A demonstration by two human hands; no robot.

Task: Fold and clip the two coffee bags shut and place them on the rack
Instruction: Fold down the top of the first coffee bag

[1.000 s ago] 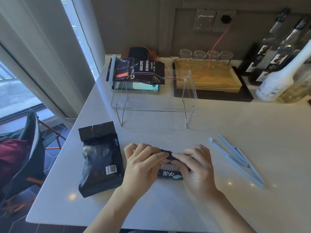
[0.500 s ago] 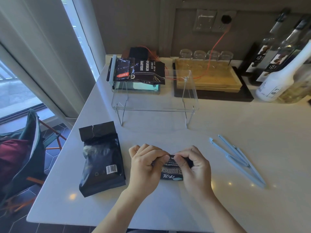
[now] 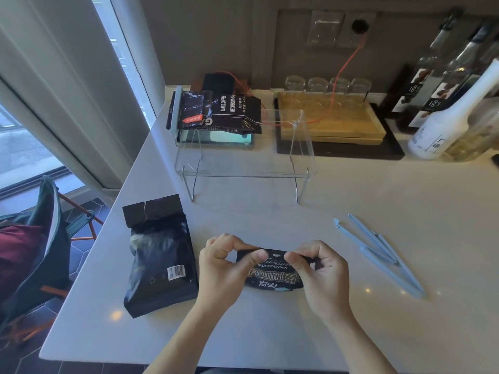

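Note:
A small black coffee bag point(image 3: 272, 276) with white print lies on the white counter in front of me. My left hand point(image 3: 226, 268) and my right hand point(image 3: 321, 271) both pinch its folded top edge, one at each end. A bigger black coffee bag point(image 3: 159, 260) with a barcode lies flat to the left, its top flap unfolded. Two light blue sealing clips point(image 3: 378, 252) lie to the right of my hands. The clear acrylic rack point(image 3: 243, 168) stands beyond the bags, with another clipped black bag point(image 3: 216, 110) resting on its left end.
A wooden tray point(image 3: 329, 122) with upturned glasses sits behind the rack, an orange cable running across it. Bottles point(image 3: 448, 112) stand at the back right. The counter's edge runs down the left, with a chair and clothes point(image 3: 29, 252) below it.
My hands have lifted from pressing flat on the small bag and now pinch its top edge with the fingertips, drawing it toward me so more of its printed front shows.

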